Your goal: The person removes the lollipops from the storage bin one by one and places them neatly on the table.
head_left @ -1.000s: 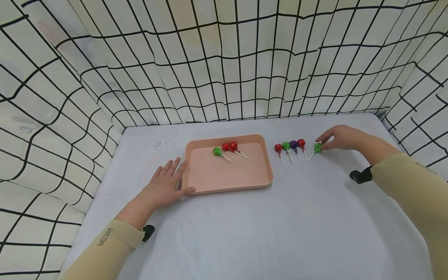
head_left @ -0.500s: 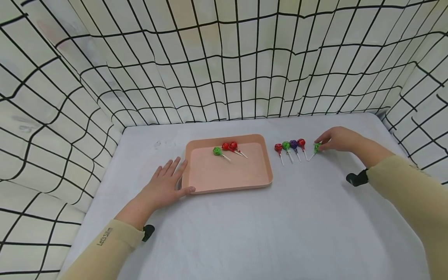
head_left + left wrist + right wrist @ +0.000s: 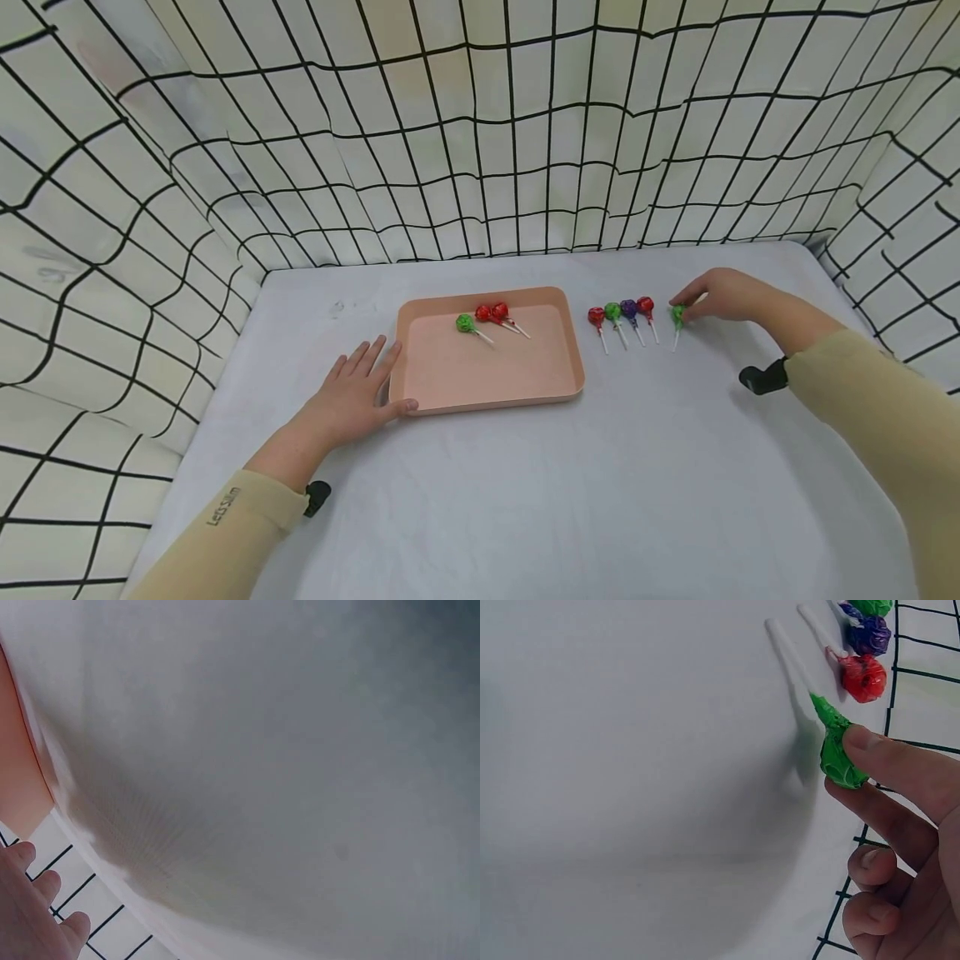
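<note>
Between thumb and index finger my right hand (image 3: 723,296) pinches the wrapped head of a green lollipop (image 3: 840,754), its white stick pointing toward the table's front in the head view. Left of it lie a red lollipop (image 3: 646,307), a purple one (image 3: 628,309), a green one (image 3: 612,312) and another red one (image 3: 596,317), side by side. My left hand (image 3: 348,404) lies with spread, straight fingers at the left edge of a pink tray (image 3: 487,383), thumb on its front corner. Inside the tray are a green lollipop (image 3: 466,323) and two red lollipops (image 3: 500,312).
A white cloth covers the table (image 3: 562,500). White walls with a black grid (image 3: 510,167) rise behind it and at both sides. Dark devices sit at both wrists, such as the right wrist camera (image 3: 763,377).
The green lollipop in my right hand has turned, its stick swinging right, away from the row, to point nearly straight toward the front. My right hand has shifted slightly left. The left hand stays put.
</note>
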The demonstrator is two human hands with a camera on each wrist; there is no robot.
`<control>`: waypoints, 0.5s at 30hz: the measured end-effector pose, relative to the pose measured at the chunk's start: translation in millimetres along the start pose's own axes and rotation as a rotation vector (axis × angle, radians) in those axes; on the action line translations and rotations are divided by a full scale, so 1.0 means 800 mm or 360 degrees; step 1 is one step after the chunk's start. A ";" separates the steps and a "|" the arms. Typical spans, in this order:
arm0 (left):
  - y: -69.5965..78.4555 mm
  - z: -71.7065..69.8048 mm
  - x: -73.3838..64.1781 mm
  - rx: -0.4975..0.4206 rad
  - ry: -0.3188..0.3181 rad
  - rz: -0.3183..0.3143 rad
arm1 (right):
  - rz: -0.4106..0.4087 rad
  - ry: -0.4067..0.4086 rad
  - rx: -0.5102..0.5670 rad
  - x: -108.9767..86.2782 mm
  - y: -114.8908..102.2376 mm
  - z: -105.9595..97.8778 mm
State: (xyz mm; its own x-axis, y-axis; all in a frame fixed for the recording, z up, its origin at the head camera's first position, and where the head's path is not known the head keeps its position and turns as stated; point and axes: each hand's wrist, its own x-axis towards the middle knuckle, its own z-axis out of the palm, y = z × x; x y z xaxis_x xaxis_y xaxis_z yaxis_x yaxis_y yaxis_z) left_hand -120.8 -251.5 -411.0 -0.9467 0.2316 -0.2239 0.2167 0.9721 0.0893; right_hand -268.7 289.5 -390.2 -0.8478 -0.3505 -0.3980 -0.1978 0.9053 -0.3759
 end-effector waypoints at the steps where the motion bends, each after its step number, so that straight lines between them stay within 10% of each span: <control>1: 0.000 0.000 0.000 -0.0007 0.0004 0.0002 | -0.0004 0.0001 0.0003 0.002 -0.002 -0.001; 15: 0.001 -0.002 0.000 -0.0006 -0.0025 -0.0013 | -0.0005 0.0002 -0.0041 0.024 -0.024 -0.007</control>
State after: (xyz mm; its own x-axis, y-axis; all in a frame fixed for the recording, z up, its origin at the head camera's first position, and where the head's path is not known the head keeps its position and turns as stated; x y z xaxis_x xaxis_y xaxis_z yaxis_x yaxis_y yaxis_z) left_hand -120.6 -250.6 -409.3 -0.9446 0.2244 -0.2396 0.2083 0.9738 0.0910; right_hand -283.9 267.0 -385.8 -0.8476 -0.3534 -0.3958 -0.2134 0.9100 -0.3555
